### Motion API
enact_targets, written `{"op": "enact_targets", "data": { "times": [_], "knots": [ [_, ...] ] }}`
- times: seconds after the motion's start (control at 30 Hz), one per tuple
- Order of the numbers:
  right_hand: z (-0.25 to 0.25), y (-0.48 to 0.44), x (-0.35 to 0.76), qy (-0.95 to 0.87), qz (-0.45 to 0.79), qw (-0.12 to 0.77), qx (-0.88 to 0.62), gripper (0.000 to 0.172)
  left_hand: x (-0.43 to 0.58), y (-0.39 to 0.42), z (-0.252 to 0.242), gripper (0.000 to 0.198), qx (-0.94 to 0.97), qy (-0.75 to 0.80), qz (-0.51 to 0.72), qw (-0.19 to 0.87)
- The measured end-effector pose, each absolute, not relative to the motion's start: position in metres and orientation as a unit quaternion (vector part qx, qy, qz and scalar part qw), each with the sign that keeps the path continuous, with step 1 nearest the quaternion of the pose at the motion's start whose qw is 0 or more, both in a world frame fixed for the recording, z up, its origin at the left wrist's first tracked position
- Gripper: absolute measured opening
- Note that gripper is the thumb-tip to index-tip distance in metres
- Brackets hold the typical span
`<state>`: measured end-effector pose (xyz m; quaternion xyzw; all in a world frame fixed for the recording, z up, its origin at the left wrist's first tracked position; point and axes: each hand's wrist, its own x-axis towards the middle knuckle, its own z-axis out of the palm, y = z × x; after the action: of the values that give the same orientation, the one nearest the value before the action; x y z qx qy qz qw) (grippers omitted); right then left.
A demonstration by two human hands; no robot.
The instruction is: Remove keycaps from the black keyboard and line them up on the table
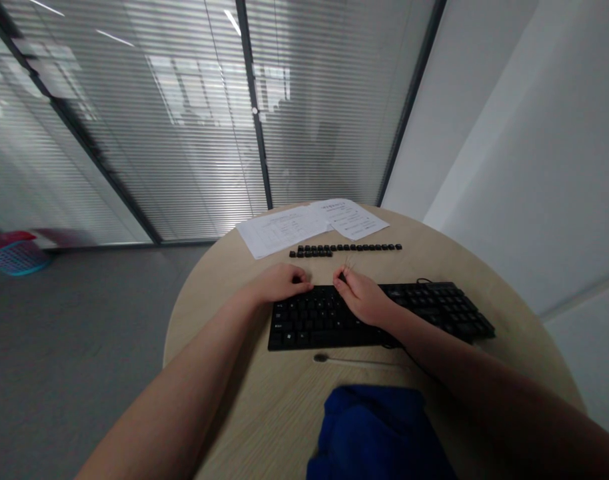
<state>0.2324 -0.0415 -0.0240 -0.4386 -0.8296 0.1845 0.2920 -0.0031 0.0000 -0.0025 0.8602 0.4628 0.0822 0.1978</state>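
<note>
A black keyboard [314, 327] lies on a round wooden table, its upper row bare of several keycaps. My left hand [279, 283] is at the keyboard's far left edge, its fingers curled and its fingertips touching that edge. Above the middle of the keyboard, my right hand [362, 297] pinches a wire keycap puller [349, 264], whose thin wires stick up past the fingers. A small dark piece shows at those fingertips, too small to name surely. Beyond the hands, loose black keycaps [367, 247] stand in two rows.
Printed papers [294, 230] lie at the table's far side. A brush [322, 358] with a dark head and pale handle lies before the keyboard. Blue cloth [374, 427] shows at the near edge. A basket [22, 257] stands on the floor left, by the glass partition.
</note>
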Motion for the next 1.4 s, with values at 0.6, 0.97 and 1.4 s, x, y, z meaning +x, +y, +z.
{"op": "enact_targets", "data": {
  "times": [0.6, 0.97, 1.4],
  "knots": [
    [-0.026, -0.04, 0.233, -0.843, 0.192, 0.29, -0.411, 0.015, -0.003, 0.001, -0.004, 0.036, 0.857, 0.467, 0.081, 0.2],
    [-0.028, -0.045, 0.233, -0.829, 0.183, 0.314, -0.426, 0.018, -0.005, 0.002, -0.006, 0.036, 0.853, 0.471, 0.087, 0.207],
    [-0.041, -0.035, 0.235, -0.746, 0.263, 0.45, -0.415, 0.02, -0.007, 0.004, -0.01, 0.033, 0.849, 0.466, 0.11, 0.225]
  ]
}}
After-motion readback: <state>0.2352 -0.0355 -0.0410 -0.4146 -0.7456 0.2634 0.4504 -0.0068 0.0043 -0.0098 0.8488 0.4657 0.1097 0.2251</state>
